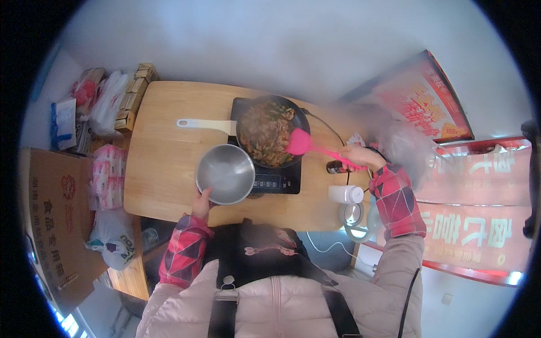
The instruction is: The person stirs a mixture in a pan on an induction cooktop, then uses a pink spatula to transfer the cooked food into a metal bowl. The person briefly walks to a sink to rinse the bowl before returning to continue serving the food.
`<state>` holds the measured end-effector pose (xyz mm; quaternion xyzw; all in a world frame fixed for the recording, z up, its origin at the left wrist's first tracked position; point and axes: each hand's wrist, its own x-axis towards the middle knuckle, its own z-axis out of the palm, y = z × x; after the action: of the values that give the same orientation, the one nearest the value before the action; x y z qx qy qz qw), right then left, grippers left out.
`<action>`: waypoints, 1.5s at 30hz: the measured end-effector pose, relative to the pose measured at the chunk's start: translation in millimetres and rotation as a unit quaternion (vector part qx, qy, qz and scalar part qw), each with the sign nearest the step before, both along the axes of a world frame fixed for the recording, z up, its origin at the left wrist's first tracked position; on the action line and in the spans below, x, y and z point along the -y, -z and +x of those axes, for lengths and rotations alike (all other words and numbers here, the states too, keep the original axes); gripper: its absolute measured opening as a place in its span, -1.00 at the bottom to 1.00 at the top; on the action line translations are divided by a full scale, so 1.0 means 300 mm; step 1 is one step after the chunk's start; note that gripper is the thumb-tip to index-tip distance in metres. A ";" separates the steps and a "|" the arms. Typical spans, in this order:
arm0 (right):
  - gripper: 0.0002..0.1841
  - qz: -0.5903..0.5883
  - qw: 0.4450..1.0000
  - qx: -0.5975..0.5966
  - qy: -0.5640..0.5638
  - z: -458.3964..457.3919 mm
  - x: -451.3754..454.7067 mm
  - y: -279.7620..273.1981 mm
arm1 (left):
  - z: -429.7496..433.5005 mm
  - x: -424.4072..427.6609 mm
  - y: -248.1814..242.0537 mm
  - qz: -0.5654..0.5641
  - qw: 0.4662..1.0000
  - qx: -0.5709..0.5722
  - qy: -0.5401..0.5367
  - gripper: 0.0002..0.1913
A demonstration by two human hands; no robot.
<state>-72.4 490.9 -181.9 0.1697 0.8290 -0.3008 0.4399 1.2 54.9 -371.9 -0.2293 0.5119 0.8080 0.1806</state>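
My left hand (202,203) grips the near left rim of a metal bowl (225,174), which shows nothing inside and overlaps the near left edge of a frying pan. The dark frying pan (303,120) with a cream handle (207,124) sits on a black induction cooker (270,182). Steaming cooked food (266,131), with brownish strips and green pieces, fills much of the pan. In my right hand (359,156) is the handle of a pink spatula (299,142); its head is over the right side of the food.
A dark bottle (337,167), a white container (345,194) and a pale kettle or jug (358,228) stand at the wooden table's (165,169) right side. A cord runs behind them. Left of the table are packaged tissues (107,177), a knotted plastic bag (112,238) and cardboard boxes.
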 end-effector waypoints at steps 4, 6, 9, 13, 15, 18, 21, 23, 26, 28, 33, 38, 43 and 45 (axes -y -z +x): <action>-0.74 -0.131 0.984 0.012 0.122 0.065 -0.058 0.133 | -0.012 0.000 0.018 0.005 1.000 0.007 -0.023 -0.51; -0.74 -0.170 0.965 0.002 0.201 0.110 -0.060 0.219 | -0.023 0.005 0.012 -0.013 1.000 0.010 -0.008 -0.52; -0.72 -0.210 0.952 -0.012 0.223 0.145 -0.025 0.336 | -0.036 0.002 -0.017 -0.042 0.999 0.029 -0.010 -0.55; -0.68 -0.264 0.938 -0.026 0.224 0.155 0.036 0.428 | -0.052 -0.015 -0.069 -0.052 0.998 0.014 -0.024 -0.61; -0.66 -0.292 0.929 -0.033 0.223 0.152 0.048 0.441 | -0.061 -0.019 -0.083 -0.077 0.997 0.019 -0.006 -0.61; -0.66 -0.309 0.920 -0.049 0.236 0.142 0.091 0.459 | -0.072 -0.017 -0.090 -0.102 0.994 0.027 0.008 -0.61; -0.68 -0.312 0.908 -0.068 0.273 0.142 0.173 0.494 | -0.078 -0.035 -0.085 -0.100 0.994 0.028 0.018 -0.62; -0.69 -0.328 0.892 -0.074 0.301 0.160 0.228 0.511 | -0.072 -0.042 -0.093 -0.092 0.995 0.025 0.019 -0.62; -0.70 -0.371 0.857 -0.063 0.351 0.178 0.260 0.515 | -0.061 -0.062 -0.110 -0.091 0.996 0.023 0.008 -0.64; -0.70 -0.382 0.849 -0.077 0.358 0.174 0.304 0.531 | -0.060 -0.068 -0.114 -0.104 0.994 0.038 0.006 -0.64; -0.72 -0.424 0.814 -0.106 0.383 0.176 0.370 0.562 | -0.055 -0.067 -0.110 -0.091 0.996 0.022 0.008 -0.58; -0.71 -0.410 0.806 -0.069 0.421 0.183 0.368 0.527 | -0.064 -0.089 -0.138 -0.070 0.998 0.004 0.003 -0.51; -0.70 -0.416 0.794 -0.089 0.433 0.190 0.395 0.504 | -0.082 -0.108 -0.182 -0.082 0.996 -0.001 0.026 -0.49; -0.68 -0.392 0.809 -0.079 0.432 0.222 0.374 0.506 | -0.085 -0.111 -0.186 -0.073 0.997 -0.009 0.010 -0.48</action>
<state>-5.9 378.6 -333.8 0.2994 0.5138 -0.7713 0.2269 -24.2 88.2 -316.1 -0.2292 0.5734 0.7686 0.1669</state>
